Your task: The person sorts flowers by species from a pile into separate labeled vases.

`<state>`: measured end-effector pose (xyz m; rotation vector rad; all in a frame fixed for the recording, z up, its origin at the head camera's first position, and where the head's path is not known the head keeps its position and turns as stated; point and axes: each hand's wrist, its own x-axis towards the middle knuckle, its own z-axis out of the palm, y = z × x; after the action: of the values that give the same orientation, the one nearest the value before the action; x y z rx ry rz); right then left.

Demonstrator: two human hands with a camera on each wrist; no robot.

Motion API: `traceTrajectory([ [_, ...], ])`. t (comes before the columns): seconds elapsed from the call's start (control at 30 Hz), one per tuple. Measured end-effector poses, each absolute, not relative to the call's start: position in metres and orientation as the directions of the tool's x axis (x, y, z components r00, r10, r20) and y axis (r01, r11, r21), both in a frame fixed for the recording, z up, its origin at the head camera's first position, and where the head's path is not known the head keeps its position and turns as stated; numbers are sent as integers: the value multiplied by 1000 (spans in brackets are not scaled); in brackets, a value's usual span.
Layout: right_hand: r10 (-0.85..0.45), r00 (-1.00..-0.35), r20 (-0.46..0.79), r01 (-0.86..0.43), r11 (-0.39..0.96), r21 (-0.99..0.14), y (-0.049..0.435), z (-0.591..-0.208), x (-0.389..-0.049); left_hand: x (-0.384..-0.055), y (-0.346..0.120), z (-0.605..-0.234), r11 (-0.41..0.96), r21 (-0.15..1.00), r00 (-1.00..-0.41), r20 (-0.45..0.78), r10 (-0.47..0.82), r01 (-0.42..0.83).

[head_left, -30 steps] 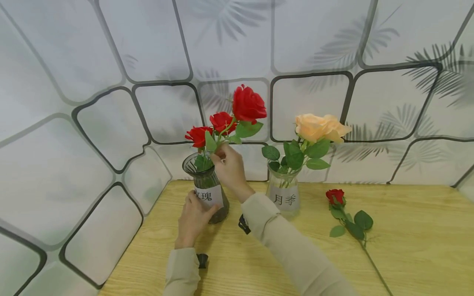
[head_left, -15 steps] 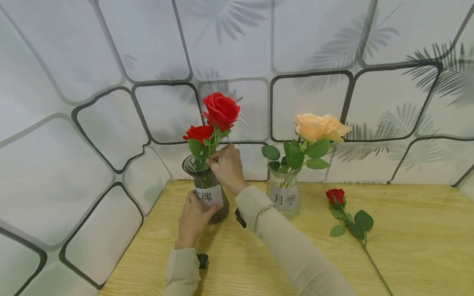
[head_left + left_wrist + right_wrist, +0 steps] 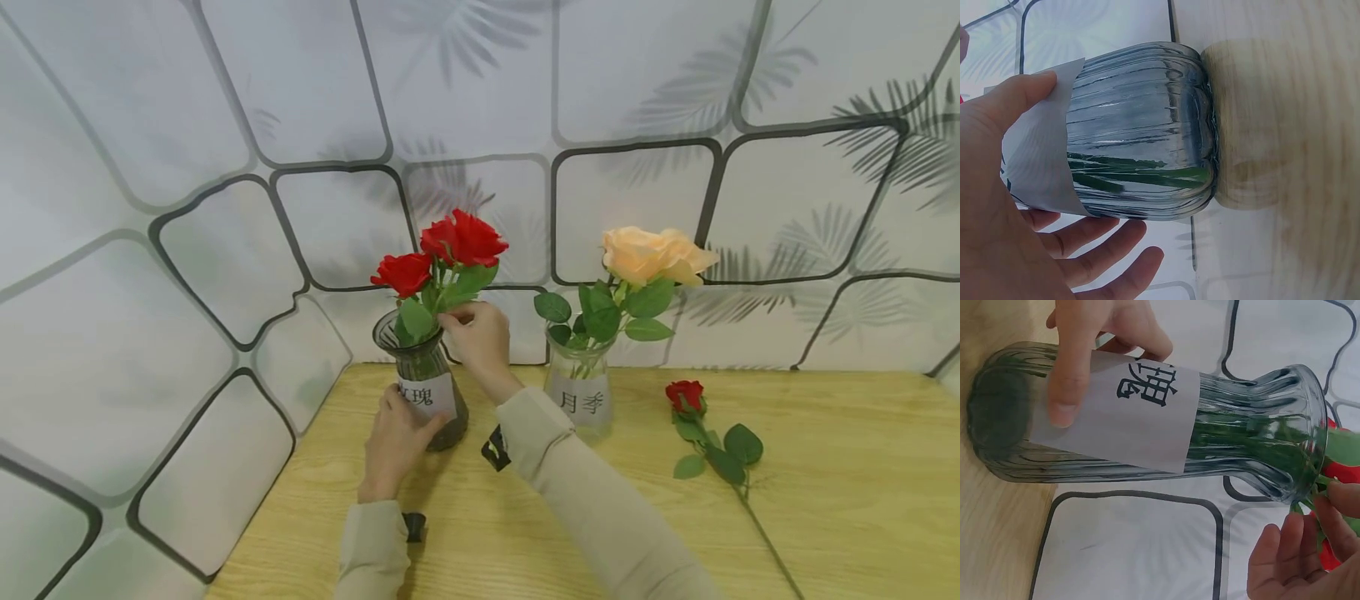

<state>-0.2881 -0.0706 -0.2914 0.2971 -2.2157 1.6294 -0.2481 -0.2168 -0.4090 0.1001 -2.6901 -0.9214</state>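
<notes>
A smoky glass vase (image 3: 452, 432) with a white paper label (image 3: 427, 395) stands on the table. My left hand (image 3: 393, 446) holds it low down, thumb pressing on the label (image 3: 1116, 412) in the right wrist view and fingers round the other side. At the vase's mouth my right hand (image 3: 483, 342) pinches a green stem among the leaves (image 3: 416, 319). Red roses rise from the vase: one at left (image 3: 402, 273), and a large rose (image 3: 478, 240) overlapping another rose (image 3: 438, 240) at right. Which bloom the pinched stem carries is hard to tell. Cut stem ends (image 3: 1147, 172) show through the glass.
To the right, a clear labelled vase (image 3: 583, 417) holds peach roses (image 3: 652, 254). A single red rose (image 3: 686, 397) with a long stem lies on the wooden table (image 3: 847, 467). A patterned wall covering (image 3: 630, 200) stands close behind and at left.
The right hand first brought the large red rose left and down, then shifted slightly right; the bloom now sits lower beside another. The left hand keeps its hold. The view has shifted slightly.
</notes>
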Motion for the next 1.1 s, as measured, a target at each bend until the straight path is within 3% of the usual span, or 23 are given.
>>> traceTrajectory([
  [0.27,36,-926,376,-350,296,-889,-50,-309,-286,-248,-217,-409,785,620,-955,240,-177,10],
  [0.6,-13,-986,168,-168,-11,-986,-26,-322,-279,-249,-218,-410,786,618,-963,212,-169,-1],
  [1.1,-45,-999,20,-12,-160,-987,21,-343,-261,-250,-215,-409,783,621,-963,211,-167,0],
])
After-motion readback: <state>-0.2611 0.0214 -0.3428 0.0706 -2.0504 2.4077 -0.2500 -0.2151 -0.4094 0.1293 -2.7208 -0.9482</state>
